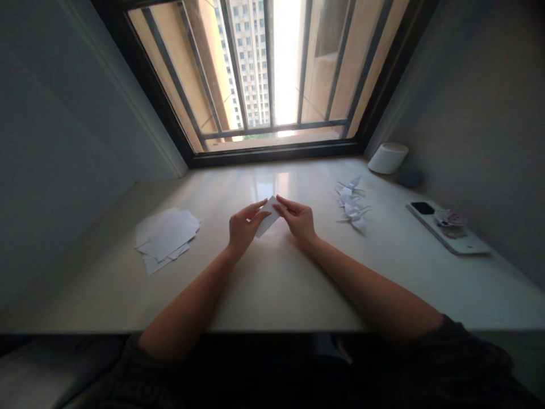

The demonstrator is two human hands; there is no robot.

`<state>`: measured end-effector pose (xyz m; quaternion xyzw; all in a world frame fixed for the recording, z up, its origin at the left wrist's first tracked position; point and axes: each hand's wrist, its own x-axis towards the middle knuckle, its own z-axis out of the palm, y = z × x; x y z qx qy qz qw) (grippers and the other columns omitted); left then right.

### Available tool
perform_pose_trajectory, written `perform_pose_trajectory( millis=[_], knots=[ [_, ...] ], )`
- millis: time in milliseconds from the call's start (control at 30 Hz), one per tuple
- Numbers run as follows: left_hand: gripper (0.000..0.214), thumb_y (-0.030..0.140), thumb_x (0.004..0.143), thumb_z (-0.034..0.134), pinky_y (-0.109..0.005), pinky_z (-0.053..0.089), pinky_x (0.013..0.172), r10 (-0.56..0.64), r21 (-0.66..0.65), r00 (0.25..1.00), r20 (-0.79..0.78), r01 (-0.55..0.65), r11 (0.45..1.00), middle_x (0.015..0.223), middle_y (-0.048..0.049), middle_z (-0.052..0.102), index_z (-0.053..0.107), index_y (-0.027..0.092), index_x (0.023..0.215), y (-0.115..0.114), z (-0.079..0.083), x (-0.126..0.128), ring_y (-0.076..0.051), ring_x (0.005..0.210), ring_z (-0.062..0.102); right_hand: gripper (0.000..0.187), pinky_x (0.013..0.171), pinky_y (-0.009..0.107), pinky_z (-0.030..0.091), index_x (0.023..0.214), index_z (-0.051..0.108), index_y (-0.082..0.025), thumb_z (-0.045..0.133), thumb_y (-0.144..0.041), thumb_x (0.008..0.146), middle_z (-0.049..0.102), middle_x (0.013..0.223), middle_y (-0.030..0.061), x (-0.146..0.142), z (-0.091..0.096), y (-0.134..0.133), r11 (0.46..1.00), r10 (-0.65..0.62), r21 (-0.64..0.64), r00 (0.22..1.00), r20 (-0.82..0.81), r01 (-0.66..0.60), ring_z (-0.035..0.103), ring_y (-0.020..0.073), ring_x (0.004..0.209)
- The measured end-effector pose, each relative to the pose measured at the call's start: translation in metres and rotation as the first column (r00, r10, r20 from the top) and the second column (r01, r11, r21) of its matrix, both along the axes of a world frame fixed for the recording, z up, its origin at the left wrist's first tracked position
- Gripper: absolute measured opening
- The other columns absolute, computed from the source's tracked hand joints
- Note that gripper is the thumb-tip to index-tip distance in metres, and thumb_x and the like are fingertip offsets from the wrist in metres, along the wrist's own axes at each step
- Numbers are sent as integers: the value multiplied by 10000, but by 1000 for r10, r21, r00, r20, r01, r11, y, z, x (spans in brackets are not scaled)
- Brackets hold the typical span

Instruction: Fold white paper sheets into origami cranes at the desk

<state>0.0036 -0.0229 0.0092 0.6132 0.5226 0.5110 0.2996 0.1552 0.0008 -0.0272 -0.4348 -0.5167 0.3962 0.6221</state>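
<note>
Currently, the left hand (247,227) and right hand (298,220) both have their grips closed on a folded strip of white paper (268,217), pinching it between their fingertips over the bench (264,295). Loose white sheets (166,238) lie to the left of the hands, and folded paper cranes (351,203) sit in a heap to the right. Farther right are a white cylinder (388,158), a small blue object (409,179) and a flat white tray (447,230) holding a crumpled wrapper (451,217), near a barred window (272,74).
</note>
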Motion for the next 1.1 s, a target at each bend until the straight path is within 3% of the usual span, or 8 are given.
perform_pose_trajectory(
  millis=[167, 500, 733, 867, 1100],
  knots=[
    [331, 309, 677, 779, -254, 454, 707, 26, 35, 1000, -3, -25, 999, 939, -26, 741, 740, 295, 1006, 1, 0, 1, -160, 732, 601, 422, 755, 359, 531, 1062, 723, -234, 722, -459, 705, 738, 1024, 49, 2, 2, -1, 1000, -16, 8, 999, 44, 16, 664, 205, 771],
    [336, 415, 769, 684, -266, 446, 619, 35, 33, 994, -103, -32, 999, 988, -48, 734, 716, 269, 1070, 7, -12, -4, -175, 683, 615, 386, 710, 346, 517, 1051, 730, -242, 710, -444, 723, 750, 967, 40, 3, 4, -4, 999, -21, 30, 996, 89, 18, 637, 190, 711],
    [357, 427, 758, 691, -265, 467, 606, 13, 36, 998, -69, -10, 999, 986, -47, 734, 718, 246, 1065, 7, -12, -4, -178, 693, 639, 403, 737, 349, 524, 1006, 736, -221, 730, -471, 691, 745, 935, 50, 2, 4, -2, 1000, 11, -10, 1000, -12, -11, 647, 196, 750],
    [348, 407, 766, 688, -267, 486, 666, 17, 60, 1000, 21, -18, 998, 1022, -38, 729, 713, 249, 1074, 6, -11, -4, -179, 757, 649, 492, 683, 322, 523, 1075, 682, -220, 752, -482, 664, 708, 763, 16, 0, 8, -3, 992, 119, -32, 985, -129, -124, 627, 162, 659],
    [293, 358, 787, 680, -238, 452, 643, 85, 228, 996, -17, -79, 971, 951, -16, 745, 709, 279, 1068, 3, -10, -1, -129, 730, 619, 357, 605, 277, 463, 686, 670, -176, 789, -501, 598, 659, 659, 13, -6, 5, -6, 951, 278, -119, 958, -69, -284, 579, 134, 600]
  ],
)
